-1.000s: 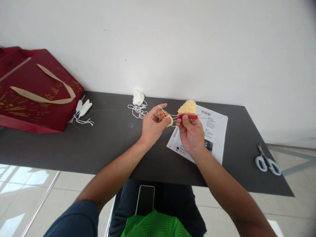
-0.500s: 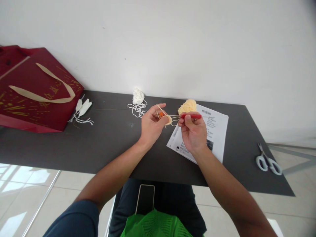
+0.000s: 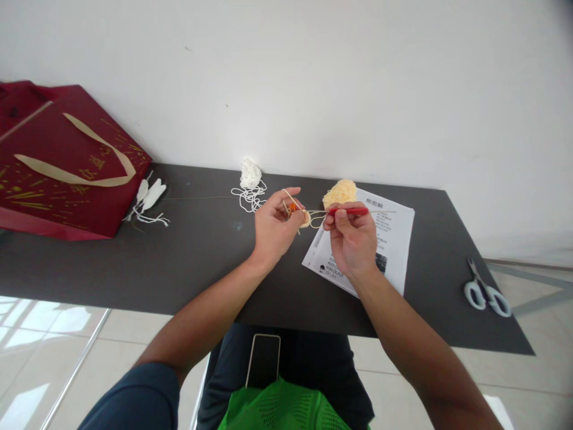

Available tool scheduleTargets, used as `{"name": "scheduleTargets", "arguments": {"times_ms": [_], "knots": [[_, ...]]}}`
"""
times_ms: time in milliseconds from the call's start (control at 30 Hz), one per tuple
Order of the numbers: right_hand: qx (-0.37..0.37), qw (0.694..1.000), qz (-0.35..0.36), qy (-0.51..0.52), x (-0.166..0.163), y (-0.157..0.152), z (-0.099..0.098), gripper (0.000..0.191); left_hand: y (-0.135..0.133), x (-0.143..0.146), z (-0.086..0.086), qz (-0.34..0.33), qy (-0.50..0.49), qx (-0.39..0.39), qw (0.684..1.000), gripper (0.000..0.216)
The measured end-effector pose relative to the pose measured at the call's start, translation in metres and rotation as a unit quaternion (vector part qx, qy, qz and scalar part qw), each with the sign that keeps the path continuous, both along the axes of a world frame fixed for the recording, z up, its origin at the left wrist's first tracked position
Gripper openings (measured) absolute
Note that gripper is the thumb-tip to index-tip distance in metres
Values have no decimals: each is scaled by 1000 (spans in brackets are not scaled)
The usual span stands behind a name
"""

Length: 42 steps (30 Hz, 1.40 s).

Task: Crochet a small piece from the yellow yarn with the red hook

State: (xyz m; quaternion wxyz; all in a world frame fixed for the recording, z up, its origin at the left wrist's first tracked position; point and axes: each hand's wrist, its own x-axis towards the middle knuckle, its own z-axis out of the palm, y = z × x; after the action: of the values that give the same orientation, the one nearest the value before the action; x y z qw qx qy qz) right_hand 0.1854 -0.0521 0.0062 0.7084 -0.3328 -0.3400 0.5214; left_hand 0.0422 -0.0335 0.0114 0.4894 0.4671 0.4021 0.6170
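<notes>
My left hand (image 3: 277, 224) is closed on a small pale-yellow crochet piece (image 3: 306, 220), pinched between thumb and fingers. Yarn runs over its raised index finger, and something small and orange (image 3: 293, 207) shows by the fingers. My right hand (image 3: 351, 236) grips a crochet hook (image 3: 358, 211) by its red handle, its thin shaft pointing left at the piece. Strands of yarn hang between the two hands; the hook's tip is too small to make out. Right behind the right hand sits a ball of pale-yellow yarn (image 3: 339, 193), touching the printed sheets (image 3: 396, 239).
White yarn (image 3: 250, 174) lies loosely tangled at the table's back edge. White crocheted pieces (image 3: 151, 196) with loose tails rest beside a dark red gift bag (image 3: 67, 173) at left. Scissors (image 3: 486, 292) lie near the right edge. A phone (image 3: 263, 361) is on my lap.
The hook in my right hand has shifted very slightly right. My left hand keeps its hold on the crochet piece, almost in the same place.
</notes>
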Motion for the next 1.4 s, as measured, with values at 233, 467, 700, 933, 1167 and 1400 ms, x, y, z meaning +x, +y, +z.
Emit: {"name": "scheduleTargets", "arguments": {"times_ms": [233,467,700,933,1167,1400], "knots": [[3,1000,-16,-22,-1,-2,2,21,-1,1,0,22,33,28,999,37],[7,999,-28,-39,-2,-3,1,20,-2,2,-5,39,60,54,996,38],[18,999,-24,-24,-5,-4,2,15,-4,3,-9,52,102,89,989,39],[-13,1000,-2,-16,-4,-3,-2,15,-4,3,-7,52,98,83,990,39],[-41,998,26,29,-5,-1,-6,17,0,2,-6,-12,2,42,999,42],[-53,998,26,25,-6,-2,-4,17,2,1,-6,-35,-66,-9,997,47]]}}
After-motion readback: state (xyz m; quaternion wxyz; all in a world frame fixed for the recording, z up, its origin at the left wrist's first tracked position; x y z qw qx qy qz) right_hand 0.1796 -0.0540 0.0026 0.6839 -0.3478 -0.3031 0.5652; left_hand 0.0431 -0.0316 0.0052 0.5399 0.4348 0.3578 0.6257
